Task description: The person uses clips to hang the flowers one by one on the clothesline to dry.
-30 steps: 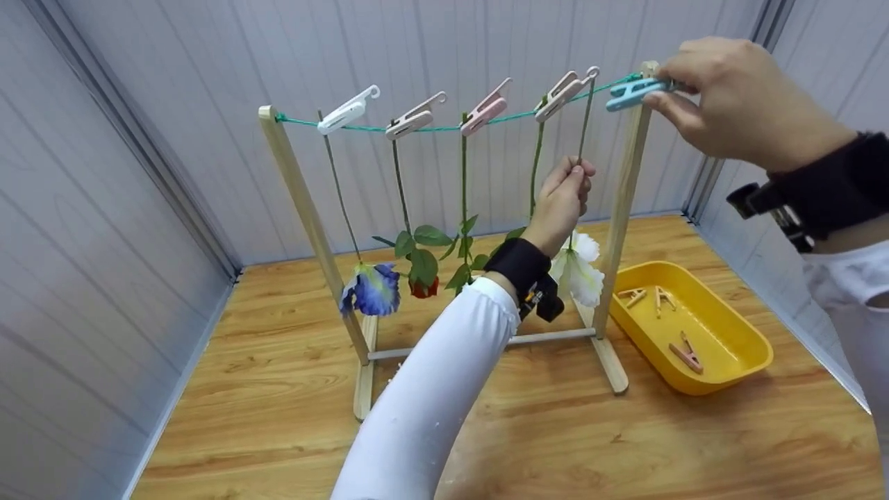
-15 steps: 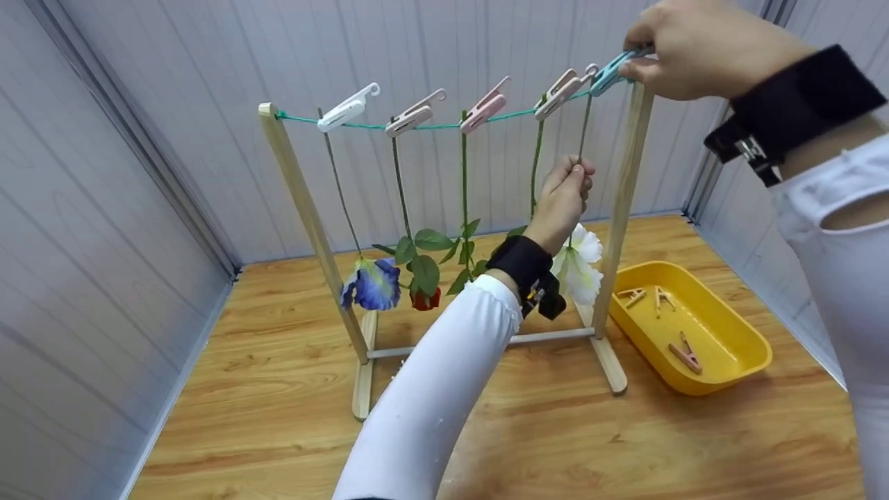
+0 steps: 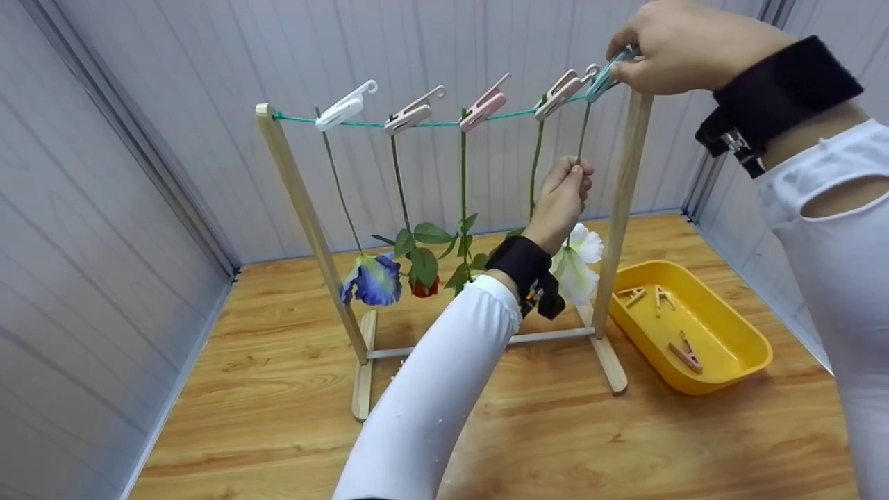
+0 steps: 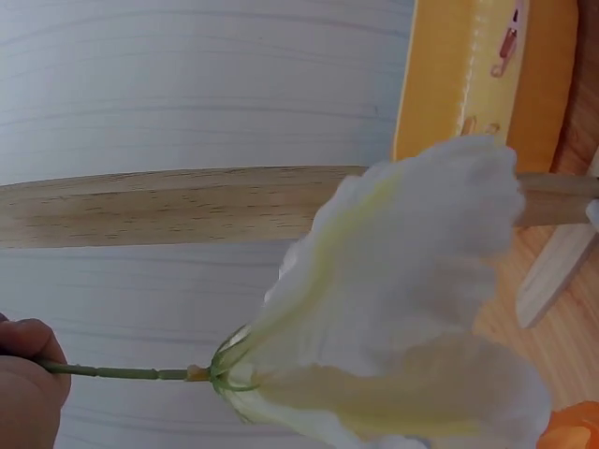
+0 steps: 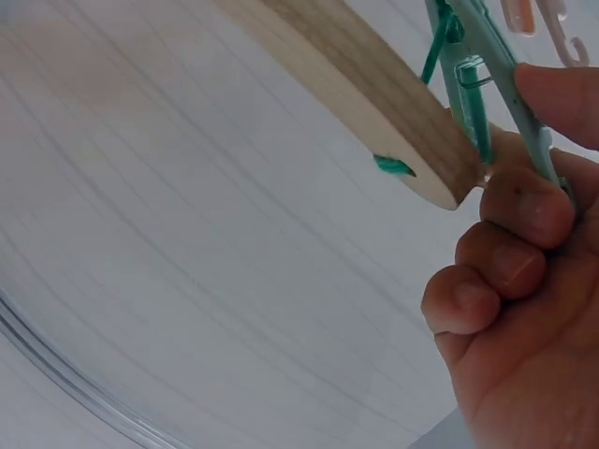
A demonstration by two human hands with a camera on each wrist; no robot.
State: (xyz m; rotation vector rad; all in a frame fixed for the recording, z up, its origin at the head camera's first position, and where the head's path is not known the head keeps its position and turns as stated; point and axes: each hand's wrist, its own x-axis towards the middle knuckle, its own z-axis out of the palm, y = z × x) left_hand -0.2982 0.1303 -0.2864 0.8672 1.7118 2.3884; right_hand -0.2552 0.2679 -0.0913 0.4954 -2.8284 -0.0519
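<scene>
My left hand [image 3: 560,203] pinches the thin stem [image 3: 585,132] of an upside-down white flower [image 3: 578,269]. In the left wrist view its pale petals [image 4: 393,281] hang beyond the fingertips. Up by the right post, my right hand [image 3: 684,50] pinches a light blue clothespin [image 3: 603,79] at the green cord [image 3: 514,114], where the stem's top meets it. Whether the clothespin has closed on the stem is hard to tell. The right wrist view shows the thumb and fingers on the blue clothespin's handles [image 5: 513,79], the cord running by it.
Several flowers, among them a blue one [image 3: 375,279] and a red rose [image 3: 424,286], hang from clothespins on the cord. A wooden frame [image 3: 298,187] carries it. To the right stands a yellow bin [image 3: 753,347] with a few clothespins [image 3: 686,355].
My right hand has moved left and up with the blue clothespin, from beside the right post to the cord at the stem's top. The left hand stays on the stem.
</scene>
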